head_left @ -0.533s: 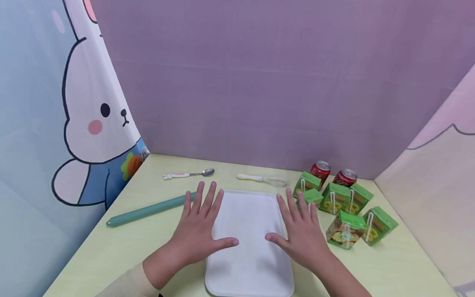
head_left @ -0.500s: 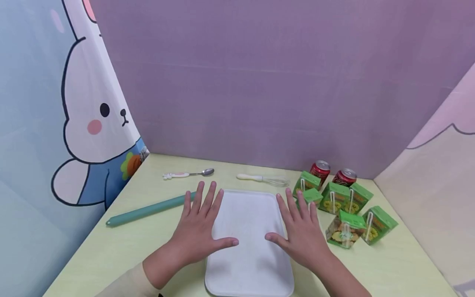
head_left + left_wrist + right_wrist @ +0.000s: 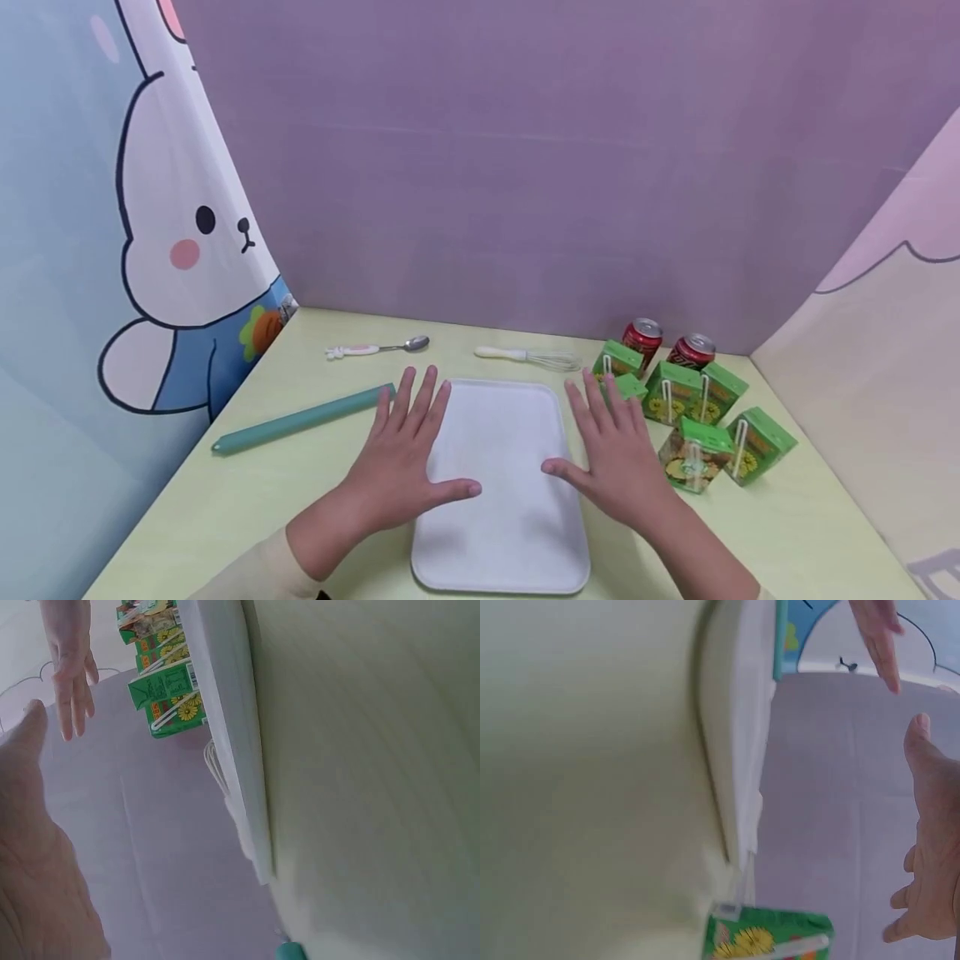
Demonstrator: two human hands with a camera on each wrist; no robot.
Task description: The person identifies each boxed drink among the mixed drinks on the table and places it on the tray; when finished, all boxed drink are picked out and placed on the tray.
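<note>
My left hand (image 3: 397, 462) hovers palm down over the left edge of a white tray (image 3: 498, 533), its fingers spread and holding nothing. Over the tray's right edge, my right hand (image 3: 615, 458) is spread the same way, also holding nothing. In both wrist views the hands are raised above the tray. A green rod-like stick (image 3: 300, 419) lies left of the tray, its far end close to the left fingertips in the head view. Several green drink cartons (image 3: 697, 454) with straws stand right of my right hand, which partly hides one of them.
Behind the tray, a spoon (image 3: 378, 347) with a white and pink handle and a whisk (image 3: 528, 357) lie on the pale table (image 3: 225, 533). Two red cans (image 3: 642, 340) stand behind the cartons. A purple backdrop (image 3: 480, 167) closes off the far side.
My right hand has moved slightly up and to the right. The left hand stays nearly still while the view shifts a little. The objects on the table have not moved.
</note>
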